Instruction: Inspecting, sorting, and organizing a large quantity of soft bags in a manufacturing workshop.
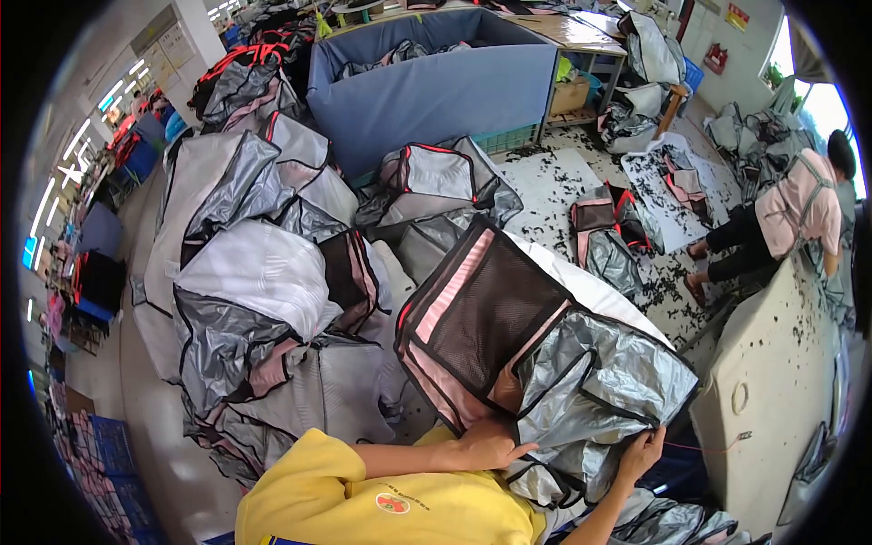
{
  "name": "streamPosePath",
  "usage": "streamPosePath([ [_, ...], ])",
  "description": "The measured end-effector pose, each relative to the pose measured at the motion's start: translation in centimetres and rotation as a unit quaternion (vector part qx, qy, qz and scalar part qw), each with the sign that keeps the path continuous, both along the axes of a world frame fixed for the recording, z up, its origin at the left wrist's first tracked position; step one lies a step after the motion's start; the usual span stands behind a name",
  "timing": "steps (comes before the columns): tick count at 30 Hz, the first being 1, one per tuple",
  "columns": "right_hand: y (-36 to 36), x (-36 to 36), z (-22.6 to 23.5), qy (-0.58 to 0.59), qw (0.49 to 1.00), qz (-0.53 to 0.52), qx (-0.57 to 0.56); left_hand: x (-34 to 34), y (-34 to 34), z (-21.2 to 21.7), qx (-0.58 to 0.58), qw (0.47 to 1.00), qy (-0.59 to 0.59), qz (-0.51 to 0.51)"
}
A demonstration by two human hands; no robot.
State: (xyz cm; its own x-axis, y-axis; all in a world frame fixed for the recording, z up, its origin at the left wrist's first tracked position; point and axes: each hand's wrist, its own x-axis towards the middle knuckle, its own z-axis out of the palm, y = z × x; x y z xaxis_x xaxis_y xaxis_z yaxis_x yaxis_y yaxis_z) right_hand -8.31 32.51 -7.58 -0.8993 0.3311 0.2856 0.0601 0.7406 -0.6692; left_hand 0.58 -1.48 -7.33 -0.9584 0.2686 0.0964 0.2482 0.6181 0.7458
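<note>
Presently, one large bag [581,363] with dark mesh, pink strips and silver fabric is held by both hands of the person, and it is found in front of the blue bin [427,109], on the side nearer to the person. By the left hand [489,444], the lower edge of this bag is gripped, with one digit laid out over the silver fabric. By the right hand [642,452], the dark trim at the lower right side is pinched between bent fingers.

In front of the bin and toward its left, a wide heap of similar bags [259,263] is piled, with white, grey and silver faces turned up. Inside the bin, some crumpled silver material [400,53] can be seen. To the right of the bin, a red-edged bag [610,241] is laid on the floor [556,182], which is scattered with small black scraps. Farther to the right of the bin, a pale worktop [754,381] is leaned over by a co-worker [804,209] in a pink top.
</note>
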Motion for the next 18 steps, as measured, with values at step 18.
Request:
streamPosePath([
  [18,-30.0,2.7,14.5,-0.038,0.909,0.4,0.114,-2.2,6.3,-1.6,-0.071,0.989,-0.073,-0.104],
])
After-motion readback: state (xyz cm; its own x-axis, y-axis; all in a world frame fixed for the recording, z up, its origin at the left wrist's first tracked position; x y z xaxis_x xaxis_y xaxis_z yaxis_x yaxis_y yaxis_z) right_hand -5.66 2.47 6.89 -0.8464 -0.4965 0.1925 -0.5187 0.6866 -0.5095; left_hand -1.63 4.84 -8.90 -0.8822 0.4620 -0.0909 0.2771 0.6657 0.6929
